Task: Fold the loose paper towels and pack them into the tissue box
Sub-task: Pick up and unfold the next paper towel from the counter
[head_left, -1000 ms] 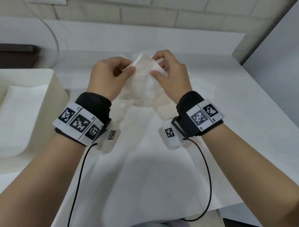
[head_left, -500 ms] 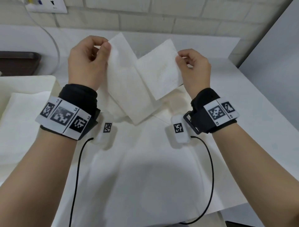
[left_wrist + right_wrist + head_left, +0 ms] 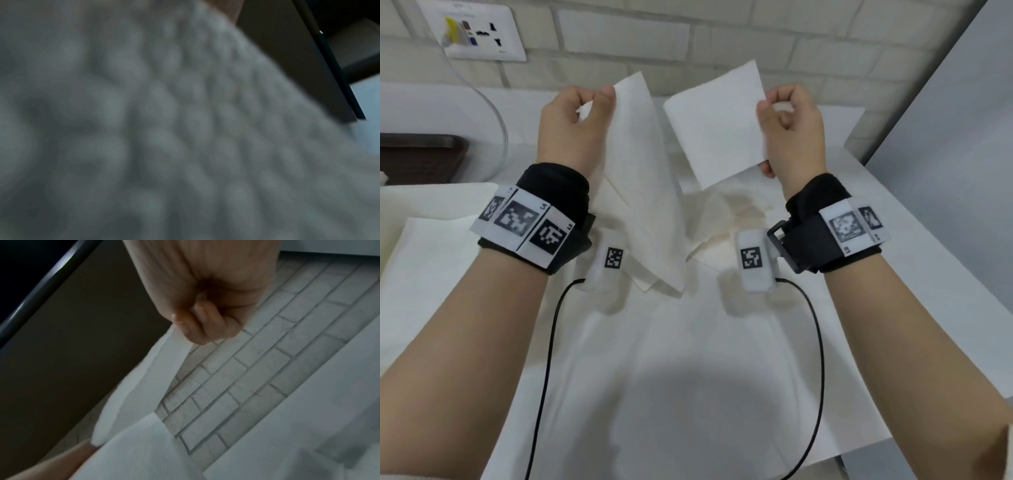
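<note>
Overhead, left hand (image 3: pixel 571 126) and right hand (image 3: pixel 789 126) pinch paper towels (image 3: pixel 717 123) above the table (image 3: pixel 914 240).

Paper towel (image 3: pixel 643 192) is soft matt white paper, and up close in the left wrist view (image 3: pixel 185 129) it's got a bumpy quilted emboss. Wall (image 3: pixel 257 369) is rough, matt whitish brick. Wrist straps (image 3: pixel 554 185) look like black matt cloth.

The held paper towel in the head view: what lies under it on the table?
Under the raised paper towel, pinched by the left hand and right hand, loose crumpled towels lie on the white table. Whatever sits directly behind the sheet is covered.
</note>
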{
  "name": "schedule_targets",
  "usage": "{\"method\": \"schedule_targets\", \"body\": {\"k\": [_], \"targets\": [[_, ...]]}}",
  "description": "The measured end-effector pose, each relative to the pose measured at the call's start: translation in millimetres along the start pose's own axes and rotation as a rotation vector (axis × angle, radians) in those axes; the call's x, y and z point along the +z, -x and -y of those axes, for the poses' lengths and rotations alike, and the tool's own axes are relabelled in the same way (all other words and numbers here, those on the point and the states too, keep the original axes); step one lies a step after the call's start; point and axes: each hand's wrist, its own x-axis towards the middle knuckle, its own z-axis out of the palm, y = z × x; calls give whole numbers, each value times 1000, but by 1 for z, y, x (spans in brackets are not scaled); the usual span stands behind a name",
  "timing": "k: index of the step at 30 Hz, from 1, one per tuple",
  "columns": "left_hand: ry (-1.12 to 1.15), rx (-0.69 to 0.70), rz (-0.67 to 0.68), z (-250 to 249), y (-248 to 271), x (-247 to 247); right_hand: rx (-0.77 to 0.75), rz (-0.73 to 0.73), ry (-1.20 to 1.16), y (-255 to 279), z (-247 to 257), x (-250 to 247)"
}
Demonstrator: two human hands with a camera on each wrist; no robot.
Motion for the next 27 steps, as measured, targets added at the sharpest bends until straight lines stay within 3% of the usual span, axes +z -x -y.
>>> {"method": "schedule_targets", "body": {"k": [4, 7, 13, 17, 22, 24, 27], "targets": [[126, -98, 33, -10, -2, -2, 98, 57, 32, 12, -9, 12], [184, -169, 130, -16, -6, -5, 95, 108, 160, 17, -19, 18], [302, -180, 277, -20, -4, -8, 119, 202, 430, 14, -39, 24], [340, -166, 265, -19, -3, -12, 41, 226, 873, 15, -52, 29], [313, -139, 191, -9, 0, -14, -140, 314, 1197, 19, -70, 31], [270, -133, 175, -3, -1, -15, -93, 335, 1073, 15, -67, 27], [212, -122, 150, 2, -1, -16, 86, 349, 464, 11, -40, 19]]}}
